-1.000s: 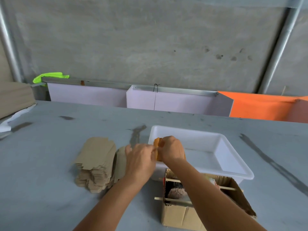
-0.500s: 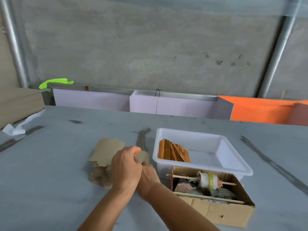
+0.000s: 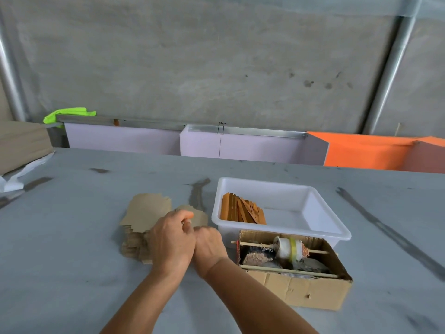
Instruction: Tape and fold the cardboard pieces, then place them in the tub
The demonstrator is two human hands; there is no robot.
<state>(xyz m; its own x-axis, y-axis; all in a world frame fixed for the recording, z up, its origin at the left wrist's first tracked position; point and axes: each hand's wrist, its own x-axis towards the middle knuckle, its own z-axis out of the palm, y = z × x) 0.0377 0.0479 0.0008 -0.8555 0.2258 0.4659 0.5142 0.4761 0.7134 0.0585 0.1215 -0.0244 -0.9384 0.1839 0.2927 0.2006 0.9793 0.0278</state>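
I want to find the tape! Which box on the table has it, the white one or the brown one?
The brown cardboard box, nearest the person: a white tape roll hangs on a stick inside. The white tub holds folded orange pieces.

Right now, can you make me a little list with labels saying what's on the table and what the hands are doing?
table: grey tabletop
tub: white plastic tub, right of the stack
in tub: orange-brown folded cardboard pieces, leaning at its left end
stack: flat brown cardboard pieces, left of the tub
left hand: fingers curled at the stack's right edge
right hand: beside the left hand, fingers hidden
cardboard box: open, in front of the tub, holds a roll on a stick
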